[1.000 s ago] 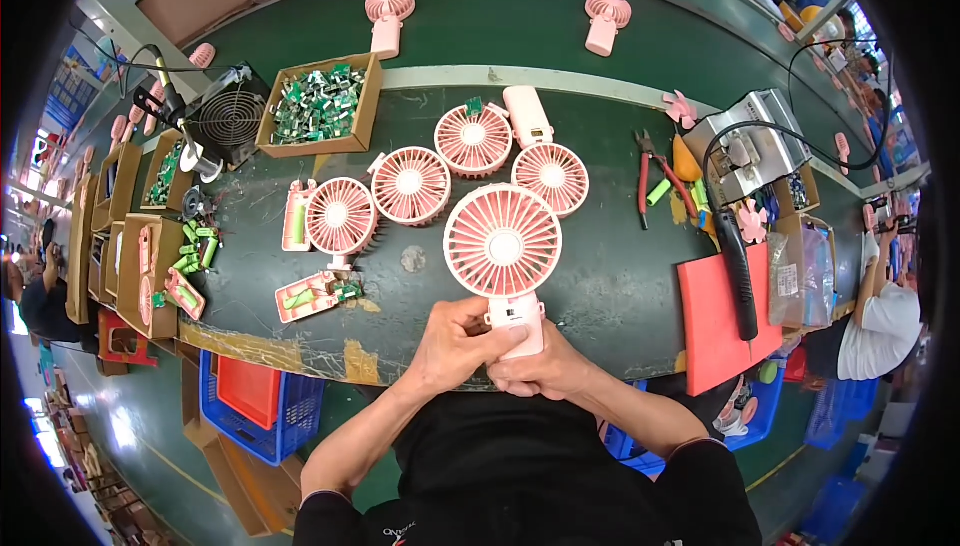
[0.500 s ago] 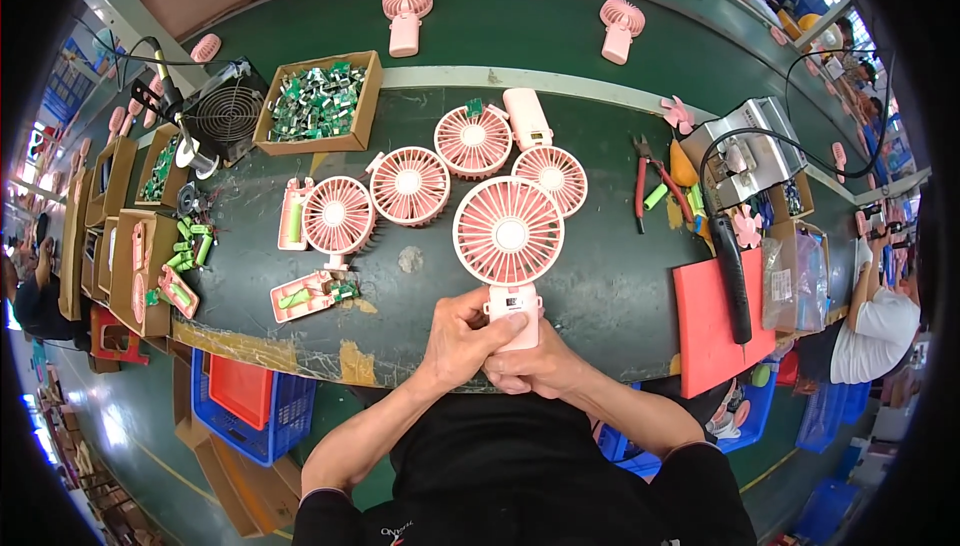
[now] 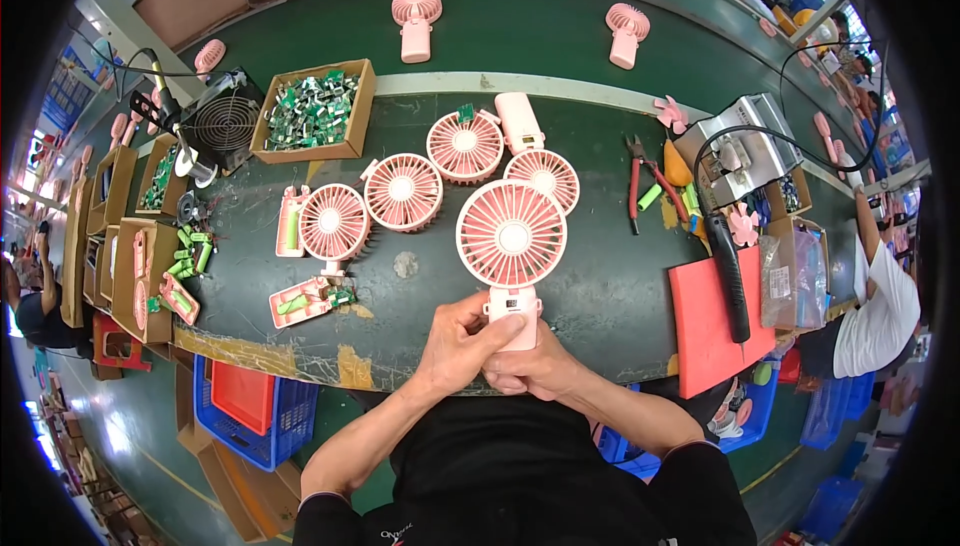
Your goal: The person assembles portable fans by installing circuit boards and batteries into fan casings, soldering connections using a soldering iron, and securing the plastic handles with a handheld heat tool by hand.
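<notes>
A pink handheld fan point(image 3: 513, 236) stands out over the front of the bench, its round grille away from me and its short handle in my hands. My left hand point(image 3: 462, 344) is closed round the handle's left side, with the thumb pressed on its front below a small dark display. From the right and underneath, my right hand point(image 3: 540, 366) wraps the same handle; part of its fingers is hidden. Just beyond lie more pink fan heads, among them a fan point(image 3: 544, 181) partly covered by the held one, and a fan head point(image 3: 403, 192) to its left.
A cardboard box of green circuit boards point(image 3: 312, 111) sits at the back left. Opened pink handle shells point(image 3: 300, 300) with green cells lie at left. Red-handled pliers point(image 3: 634, 186), a soldering iron point(image 3: 732, 286) and a red foam pad point(image 3: 705, 331) are at right. Beyond runs a green conveyor point(image 3: 520, 21) carrying fans.
My view has shifted slightly. Both hands keep the fan in nearly the same place. On the far belt the fans sit a little further right, and a person at right has reached an arm up.
</notes>
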Motion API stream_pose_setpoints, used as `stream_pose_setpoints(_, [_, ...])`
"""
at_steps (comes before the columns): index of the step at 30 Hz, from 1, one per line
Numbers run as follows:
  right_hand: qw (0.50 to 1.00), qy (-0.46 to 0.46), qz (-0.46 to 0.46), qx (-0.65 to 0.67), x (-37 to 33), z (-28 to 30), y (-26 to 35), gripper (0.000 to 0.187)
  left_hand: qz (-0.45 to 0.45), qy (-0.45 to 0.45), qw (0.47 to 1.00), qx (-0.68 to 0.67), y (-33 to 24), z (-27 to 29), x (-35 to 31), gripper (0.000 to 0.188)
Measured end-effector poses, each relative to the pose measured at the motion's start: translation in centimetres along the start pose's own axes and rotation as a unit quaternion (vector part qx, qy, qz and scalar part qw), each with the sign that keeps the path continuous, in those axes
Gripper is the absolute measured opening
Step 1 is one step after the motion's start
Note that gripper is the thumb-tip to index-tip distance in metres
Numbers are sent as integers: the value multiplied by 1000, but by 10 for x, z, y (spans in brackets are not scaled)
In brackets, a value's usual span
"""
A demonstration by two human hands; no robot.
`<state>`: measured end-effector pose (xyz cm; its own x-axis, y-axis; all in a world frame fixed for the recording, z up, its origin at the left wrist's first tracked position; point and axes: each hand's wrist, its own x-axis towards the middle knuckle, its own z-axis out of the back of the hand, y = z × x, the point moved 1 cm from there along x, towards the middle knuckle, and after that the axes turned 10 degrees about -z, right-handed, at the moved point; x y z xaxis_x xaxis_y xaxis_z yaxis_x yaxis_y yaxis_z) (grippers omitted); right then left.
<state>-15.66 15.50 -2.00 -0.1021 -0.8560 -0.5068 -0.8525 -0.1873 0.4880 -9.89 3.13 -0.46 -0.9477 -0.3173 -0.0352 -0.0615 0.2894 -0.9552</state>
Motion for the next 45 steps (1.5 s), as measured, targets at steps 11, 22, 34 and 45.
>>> stream_pose_setpoints(11, [1000,-4,-10,20,-3,-1,-2,27,12,43,999,20,-7,4,3,26])
stream_pose_setpoints(22, [1000,0,5,2,-8,-10,7,29,-30,39,997,60,-8,1,3,24])
stream_pose_setpoints(34, [1000,-7,9,8,-10,-9,7,23,0,31,998,56,-10,1,2,24])
stream_pose_setpoints(45, [999,-11,32,38,-8,-4,5,23,23,34,999,27,-11,-5,10,26])
